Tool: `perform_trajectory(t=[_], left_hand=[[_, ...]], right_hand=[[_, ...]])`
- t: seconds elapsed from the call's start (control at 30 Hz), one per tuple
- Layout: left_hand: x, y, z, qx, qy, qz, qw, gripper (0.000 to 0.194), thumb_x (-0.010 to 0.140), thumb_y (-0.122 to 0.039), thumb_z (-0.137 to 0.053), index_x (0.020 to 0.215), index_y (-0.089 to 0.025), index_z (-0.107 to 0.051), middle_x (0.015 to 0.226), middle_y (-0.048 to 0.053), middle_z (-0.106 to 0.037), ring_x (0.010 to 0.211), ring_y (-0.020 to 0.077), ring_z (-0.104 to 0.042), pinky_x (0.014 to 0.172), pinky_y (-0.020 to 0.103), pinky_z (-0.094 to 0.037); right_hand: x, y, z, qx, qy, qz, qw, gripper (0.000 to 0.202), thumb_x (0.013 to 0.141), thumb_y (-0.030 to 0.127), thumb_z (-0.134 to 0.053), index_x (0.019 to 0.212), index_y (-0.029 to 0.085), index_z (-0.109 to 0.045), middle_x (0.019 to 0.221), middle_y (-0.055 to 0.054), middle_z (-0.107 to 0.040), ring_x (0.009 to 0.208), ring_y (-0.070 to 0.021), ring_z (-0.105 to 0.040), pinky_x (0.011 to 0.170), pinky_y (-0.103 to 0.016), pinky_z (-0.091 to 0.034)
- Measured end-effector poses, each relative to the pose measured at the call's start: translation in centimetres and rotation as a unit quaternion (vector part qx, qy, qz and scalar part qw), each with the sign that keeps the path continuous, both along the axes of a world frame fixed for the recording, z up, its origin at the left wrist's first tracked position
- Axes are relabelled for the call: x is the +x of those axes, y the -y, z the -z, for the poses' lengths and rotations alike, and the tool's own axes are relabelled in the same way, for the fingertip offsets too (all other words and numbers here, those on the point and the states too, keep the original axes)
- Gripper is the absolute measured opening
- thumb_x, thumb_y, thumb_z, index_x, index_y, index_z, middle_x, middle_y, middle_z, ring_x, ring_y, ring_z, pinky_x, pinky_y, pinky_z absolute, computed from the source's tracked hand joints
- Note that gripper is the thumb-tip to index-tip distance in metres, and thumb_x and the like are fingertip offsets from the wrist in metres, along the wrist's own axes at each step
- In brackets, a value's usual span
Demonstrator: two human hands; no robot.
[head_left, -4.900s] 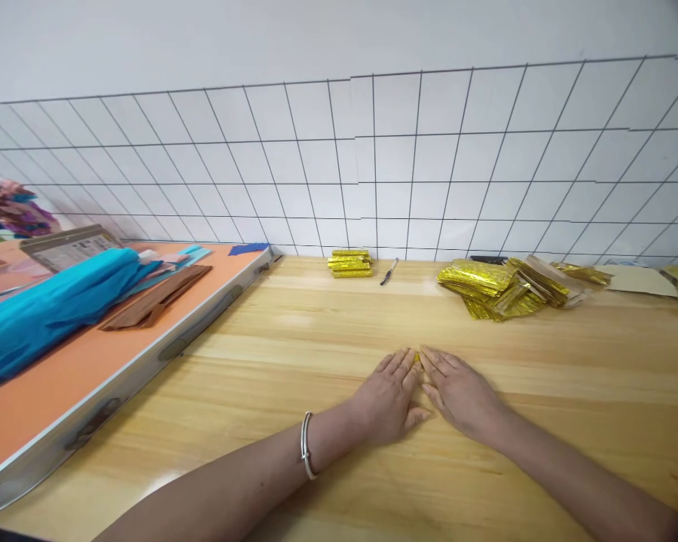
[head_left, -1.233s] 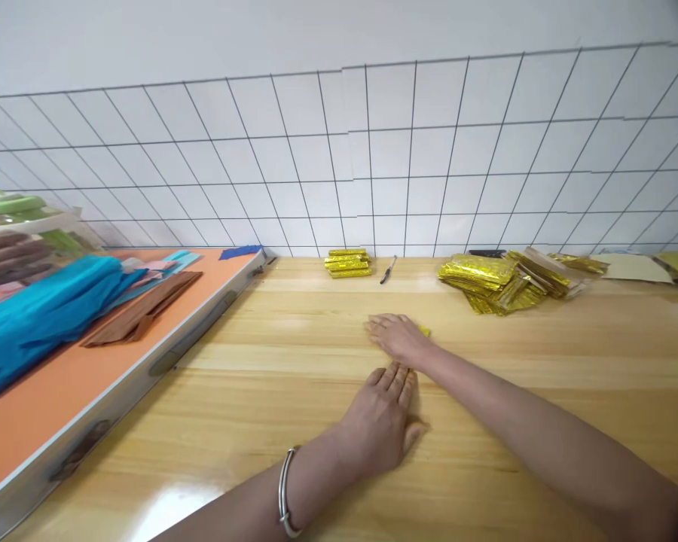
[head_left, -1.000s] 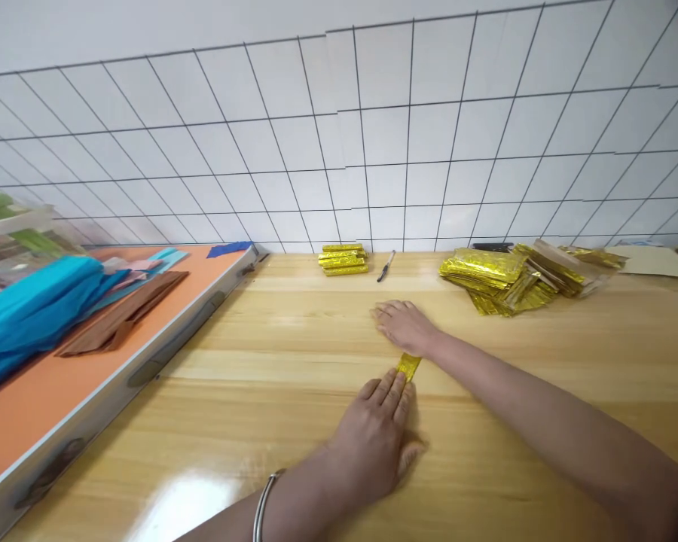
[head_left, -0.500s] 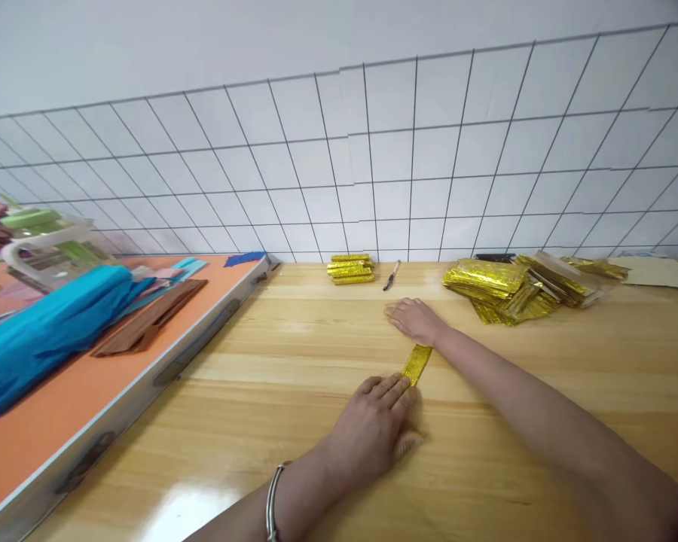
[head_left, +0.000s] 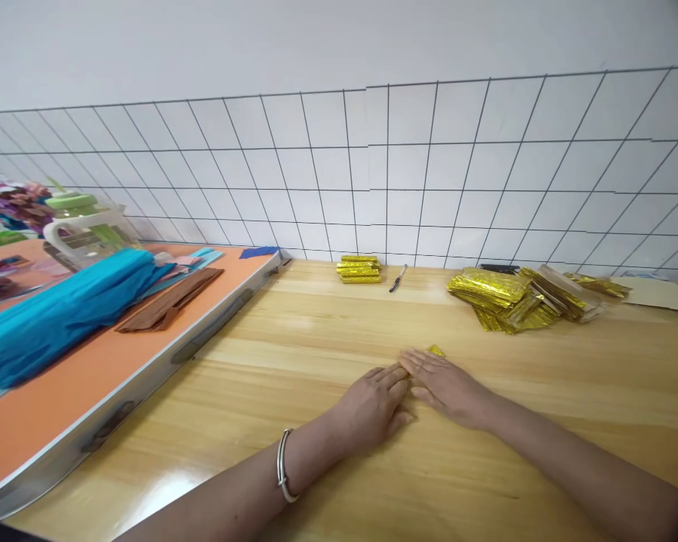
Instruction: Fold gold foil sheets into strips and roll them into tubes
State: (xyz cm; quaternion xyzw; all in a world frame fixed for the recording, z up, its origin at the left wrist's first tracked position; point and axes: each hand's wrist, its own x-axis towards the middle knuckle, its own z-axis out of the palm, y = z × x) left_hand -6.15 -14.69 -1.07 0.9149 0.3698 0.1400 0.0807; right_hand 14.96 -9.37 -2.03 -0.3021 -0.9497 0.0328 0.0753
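A gold foil strip (head_left: 437, 351) lies on the wooden table (head_left: 294, 339), mostly hidden, with only its far end showing beyond my right hand (head_left: 444, 382). That hand rests flat over the strip, fingers stretched out to the left. My left hand (head_left: 373, 406), with a silver bangle at the wrist, lies palm down at the strip's near end, its fingertips touching those of my right hand. Its fingers are extended and the thumb is apart. Several rolled gold pieces (head_left: 359, 269) are near the wall, beside a pen (head_left: 398, 278).
A pile of gold foil sheets (head_left: 491, 290) stands at the back right, near a cardboard piece (head_left: 664, 292). To the left, a raised orange board (head_left: 203, 301) bears blue fabric (head_left: 79, 301), a brown piece (head_left: 172, 301) and a green-lidded container (head_left: 73, 202).
My right hand has moved back toward my left hand and now covers most of the gold strip. The view has shifted slightly, showing more of the left side.
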Motion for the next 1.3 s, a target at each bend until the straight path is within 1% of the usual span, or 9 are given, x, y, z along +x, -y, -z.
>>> perform_trajectory(t=[0.1, 0.23, 0.4, 0.53, 0.63, 0.73, 0.93, 1.17, 1.3], left_hand=[[-0.4, 0.2, -0.2, 0.002, -0.004, 0.005, 1.0, 0.05, 0.088, -0.041, -0.047, 0.129, -0.013, -0.041, 0.133, 0.013, -0.046, 0.128, 0.0233, -0.037, 0.108, 0.036, -0.028], [-0.6, 0.6, -0.2, 0.008, -0.014, 0.002, 1.0, 0.051, 0.089, -0.042, -0.044, 0.132, -0.015, -0.039, 0.133, 0.011, -0.047, 0.128, 0.0223, -0.037, 0.108, 0.037, -0.026], [-1.0, 0.2, -0.4, 0.03, -0.028, -0.02, 0.999, 0.043, 0.091, -0.04, -0.042, 0.13, -0.023, -0.042, 0.134, 0.005, -0.048, 0.127, 0.0209, -0.038, 0.107, 0.041, -0.024], [-0.7, -1.4, -0.9, 0.052, -0.041, -0.042, 0.997, 0.023, 0.093, -0.027, -0.04, 0.105, -0.024, -0.059, 0.119, 0.001, -0.059, 0.121, 0.0171, -0.044, 0.104, 0.039, -0.025], [0.5, -2.5, -0.9, 0.06, -0.062, -0.05, 0.995, 0.019, 0.09, -0.018, -0.042, 0.089, -0.017, -0.061, 0.106, 0.005, -0.063, 0.106, 0.0171, -0.052, 0.094, 0.033, -0.035], [2.3, -2.9, -0.7, 0.062, -0.068, -0.04, 0.995, 0.016, 0.087, -0.013, -0.045, 0.096, -0.016, -0.058, 0.102, 0.006, -0.061, 0.095, 0.0164, -0.053, 0.085, 0.029, -0.041], [4.9, -2.3, 0.1, 0.073, -0.117, -0.016, 0.99, 0.019, 0.088, -0.016, -0.042, 0.088, -0.014, -0.06, 0.088, 0.009, -0.059, 0.087, 0.0212, -0.051, 0.081, 0.034, -0.041], [4.2, -1.4, 0.2, 0.05, -0.08, -0.035, 0.995, 0.036, 0.089, -0.027, -0.043, 0.121, -0.012, -0.051, 0.114, 0.012, -0.057, 0.109, 0.0225, -0.048, 0.097, 0.035, -0.036], [2.3, -0.5, 0.6, 0.037, -0.053, -0.035, 0.997, 0.052, 0.091, -0.038, -0.039, 0.136, -0.011, -0.035, 0.138, 0.012, -0.041, 0.129, 0.0229, -0.034, 0.107, 0.036, -0.027]], right_hand=[[3.1, 0.0, 0.6, -0.034, 0.006, 0.029, 0.999, 0.056, 0.093, 0.044, -0.032, 0.144, 0.02, -0.023, 0.149, -0.007, -0.024, 0.136, -0.0207, -0.022, 0.11, -0.042, -0.024], [5.3, -1.0, 0.6, -0.034, 0.0, 0.069, 0.997, 0.053, 0.094, 0.043, -0.031, 0.143, 0.026, -0.025, 0.147, -0.004, -0.029, 0.135, -0.0203, -0.025, 0.109, -0.044, -0.025], [5.0, -0.6, 1.0, 0.01, -0.018, 0.094, 0.995, 0.048, 0.093, 0.041, -0.033, 0.139, 0.025, -0.036, 0.142, -0.005, -0.039, 0.131, -0.0211, -0.033, 0.106, -0.045, -0.029], [5.1, 0.0, 1.7, 0.047, -0.041, 0.104, 0.993, 0.04, 0.092, 0.034, -0.037, 0.128, 0.024, -0.051, 0.132, -0.005, -0.052, 0.123, -0.0209, -0.043, 0.1, -0.042, -0.036], [5.2, 0.3, 2.0, 0.066, -0.043, 0.104, 0.991, 0.038, 0.092, 0.029, -0.037, 0.125, 0.023, -0.054, 0.129, -0.006, -0.055, 0.12, -0.0212, -0.047, 0.097, -0.042, -0.039], [5.2, 0.5, 1.9, 0.073, -0.031, 0.107, 0.991, 0.038, 0.092, 0.028, -0.037, 0.126, 0.021, -0.053, 0.129, -0.008, -0.055, 0.118, -0.0221, -0.048, 0.096, -0.043, -0.04], [3.6, 1.4, 1.1, 0.071, -0.022, 0.126, 0.989, 0.041, 0.091, 0.031, -0.038, 0.125, 0.015, -0.054, 0.131, -0.012, -0.052, 0.123, -0.0249, -0.044, 0.101, -0.045, -0.036], [1.5, 2.0, 1.4, -0.005, -0.036, 0.093, 0.995, 0.059, 0.089, 0.043, -0.039, 0.141, 0.014, -0.032, 0.143, -0.012, -0.036, 0.13, -0.0239, -0.035, 0.107, -0.043, -0.033], [2.8, 1.6, 1.4, -0.018, -0.011, 0.071, 0.997, 0.054, 0.092, 0.041, -0.034, 0.142, 0.019, -0.03, 0.145, -0.006, -0.033, 0.132, -0.0202, -0.031, 0.109, -0.04, -0.028]])
